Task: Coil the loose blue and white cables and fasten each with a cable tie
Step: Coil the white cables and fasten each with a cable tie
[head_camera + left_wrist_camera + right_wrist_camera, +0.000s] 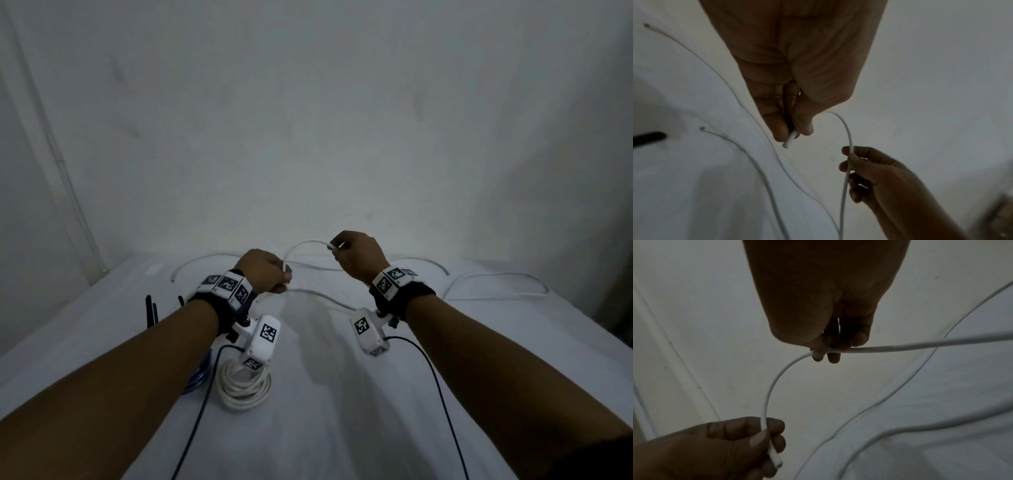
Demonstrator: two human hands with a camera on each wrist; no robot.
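Note:
A loose white cable (301,244) arcs in the air between both hands above the white-covered table (342,394). My left hand (286,275) pinches it near its plug end (789,140), which sticks out below the fingers. My right hand (337,251) pinches the same cable (772,389) a short way along; from there it trails off to the right (920,345). The left hand (764,439) shows at the lower left of the right wrist view, the right hand (851,160) at the lower right of the left wrist view. A coiled white cable (245,389) lies near me, beside a blue coil (198,377) half hidden by my left forearm.
More loose white cable (496,278) snakes across the back and right of the table. Black cable ties (150,313) lie left of my left wrist. A plain wall (308,120) rises directly behind the table. Thin black camera leads (442,394) hang from both wrists.

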